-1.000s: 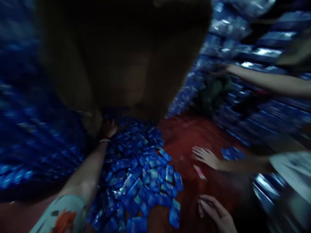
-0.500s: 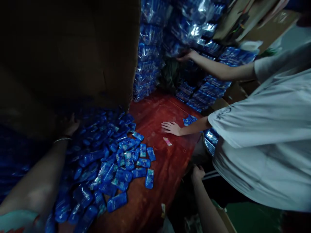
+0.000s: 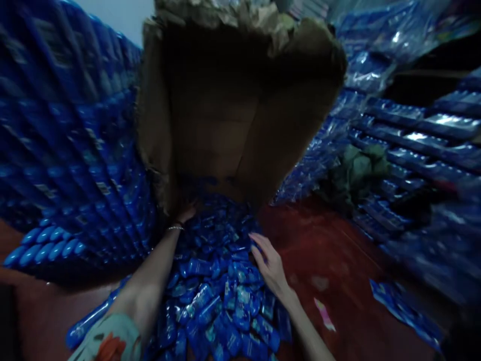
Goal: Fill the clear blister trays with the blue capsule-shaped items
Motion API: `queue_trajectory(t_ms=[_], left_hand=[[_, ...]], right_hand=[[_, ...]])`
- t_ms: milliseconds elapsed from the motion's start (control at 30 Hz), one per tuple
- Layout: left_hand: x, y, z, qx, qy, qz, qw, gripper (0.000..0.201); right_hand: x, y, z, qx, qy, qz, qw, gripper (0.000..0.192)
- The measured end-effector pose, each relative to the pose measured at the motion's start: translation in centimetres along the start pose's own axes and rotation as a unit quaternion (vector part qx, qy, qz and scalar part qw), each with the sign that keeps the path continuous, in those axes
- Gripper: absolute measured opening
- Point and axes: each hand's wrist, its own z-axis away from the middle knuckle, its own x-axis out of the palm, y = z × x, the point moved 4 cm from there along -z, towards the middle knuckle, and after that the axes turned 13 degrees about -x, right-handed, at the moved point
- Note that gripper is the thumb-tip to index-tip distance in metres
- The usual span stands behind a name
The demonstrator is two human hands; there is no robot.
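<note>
Left hand [image 3: 184, 213]: grips the lower rim of the tipped cardboard box [image 3: 225, 115], fingers probably curled, view dim
Right hand [image 3: 268, 263]: open, flat on the blue sachets [image 3: 221, 296], holding nothing
Sachets: piled below both hands
Advice: steady the rim, sweep gently

The box [image 3: 225, 115] is matt brown cardboard, rough and torn along its top edge. The packets [image 3: 221, 296] spilling from it are glossy blue plastic film that catches the light. The counter [image 3: 330, 260] looks like smooth, reddish polished wood. A thin metal bangle [image 3: 175, 228] shines faintly.
</note>
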Motion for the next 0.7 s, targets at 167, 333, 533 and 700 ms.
queue_trajectory(t_ms=[167, 333, 533, 700], left_hand=[[-0.4, 0.3, 5.0, -0.018, -0.018, -0.013, 1.0, 0.044], [-0.5, -0.1, 11.6, -0.01, 0.004, -0.033, 0.999, 0.037], [0.1, -1.6, 17.3, 0.053, 0.077, -0.033, 0.995, 0.035], [0.3, -3.5, 19.2, 0.063, 0.128, -0.043, 0.989, 0.038]], right_hand=[[4.3, 5.9, -17.5, -0.002, -0.064, -0.001, 0.998, 0.057], [8.1, 9.7, -21.7, 0.027, -0.134, -0.019, 0.99, 0.067], [9.7, 9.3, -15.5, -0.011, -0.214, -0.02, 0.977, 0.054], [7.9, 5.5, -10.9, -0.036, -0.307, -0.054, 0.949, 0.06]])
